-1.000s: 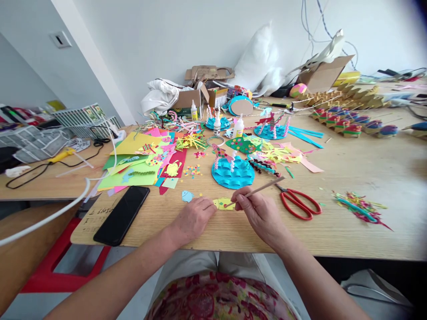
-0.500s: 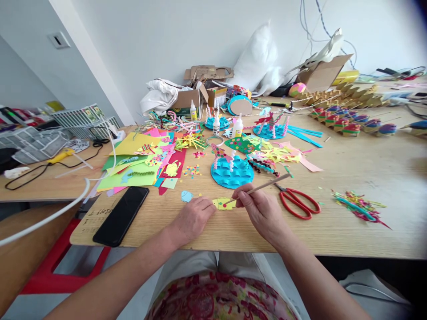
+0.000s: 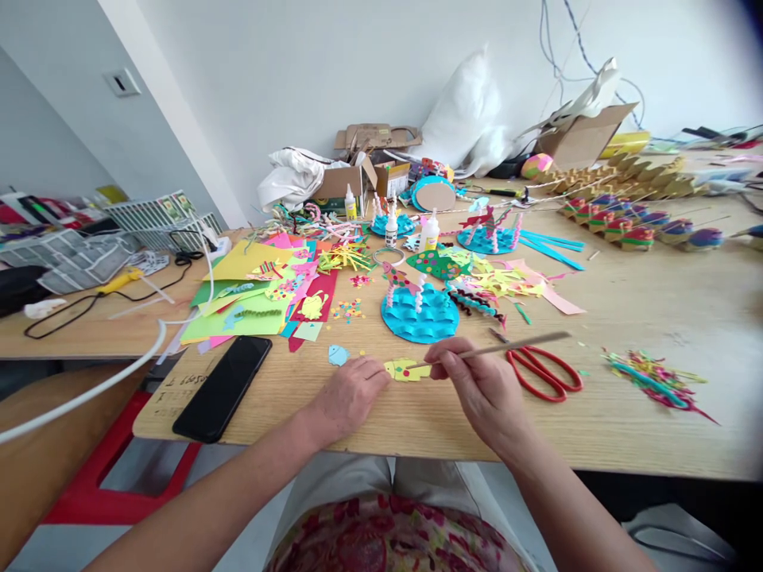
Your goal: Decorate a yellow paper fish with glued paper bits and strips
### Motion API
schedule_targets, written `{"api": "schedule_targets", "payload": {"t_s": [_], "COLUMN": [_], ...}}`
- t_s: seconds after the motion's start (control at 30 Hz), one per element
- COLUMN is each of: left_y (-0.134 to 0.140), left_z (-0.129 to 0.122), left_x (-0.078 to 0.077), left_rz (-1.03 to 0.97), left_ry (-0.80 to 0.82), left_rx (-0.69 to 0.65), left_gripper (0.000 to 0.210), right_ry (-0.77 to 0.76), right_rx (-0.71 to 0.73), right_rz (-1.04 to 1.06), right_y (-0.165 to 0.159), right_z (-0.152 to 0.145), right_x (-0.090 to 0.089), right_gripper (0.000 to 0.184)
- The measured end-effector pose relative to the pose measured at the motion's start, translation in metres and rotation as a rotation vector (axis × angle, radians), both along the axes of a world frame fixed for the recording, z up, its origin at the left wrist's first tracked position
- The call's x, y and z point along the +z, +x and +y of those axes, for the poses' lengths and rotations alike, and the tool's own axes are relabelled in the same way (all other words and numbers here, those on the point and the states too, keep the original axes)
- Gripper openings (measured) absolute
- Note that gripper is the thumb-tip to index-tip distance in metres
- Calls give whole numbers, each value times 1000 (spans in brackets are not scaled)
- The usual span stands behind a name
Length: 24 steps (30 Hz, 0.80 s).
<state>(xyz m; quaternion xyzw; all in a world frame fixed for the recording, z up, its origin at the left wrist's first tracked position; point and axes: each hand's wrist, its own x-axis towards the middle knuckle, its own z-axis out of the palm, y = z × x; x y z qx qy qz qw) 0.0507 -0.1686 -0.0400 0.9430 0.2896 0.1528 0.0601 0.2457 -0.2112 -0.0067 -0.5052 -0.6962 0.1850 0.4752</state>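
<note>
Fish of yellow paper [image 3: 408, 375], head left, axis crosswise

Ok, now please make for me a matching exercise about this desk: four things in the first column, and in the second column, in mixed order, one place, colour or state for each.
Things:
1. thin stick
2. phone
3. yellow paper fish
4. scissors

Descriptions:
A. lies between the two hands
B. has red handles
C. is held in the right hand
D. is black, lying to the left of the left hand

Right pairs: 1-C, 2-D, 3-A, 4-B
</note>
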Motion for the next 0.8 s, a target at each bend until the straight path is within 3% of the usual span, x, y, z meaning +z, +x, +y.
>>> {"api": "schedule_targets", "payload": {"t_s": [0.17,0.27,0.33,0.43,0.53,0.8], "left_y": [-5,-15,-26,-41,-47,-27], "left_z": [7,20,35,61,86,119], "left_x": [9,23,36,54,63,49], "left_rz": [-204,-321,-326,-143,180,367], "left_ry": [-224,-348,-337,-258,-84,-41], "left_rx": [58,202,329,445,440,326], "left_gripper": [25,22,17,15,19,16], "right_ry": [29,-6,-38,-73,-80,-79], "right_rx": [-34,-42,-37,-32,-25,-18], "right_rz": [276,481,629,802,888,930], "right_y": [14,20,22,24,25,26], "right_z": [-17,-22,-23,-22,-21,-22], "right_x": [-9,-18,-23,-28,-30,-36], "right_gripper": [18,17,17,16,16,14]}}
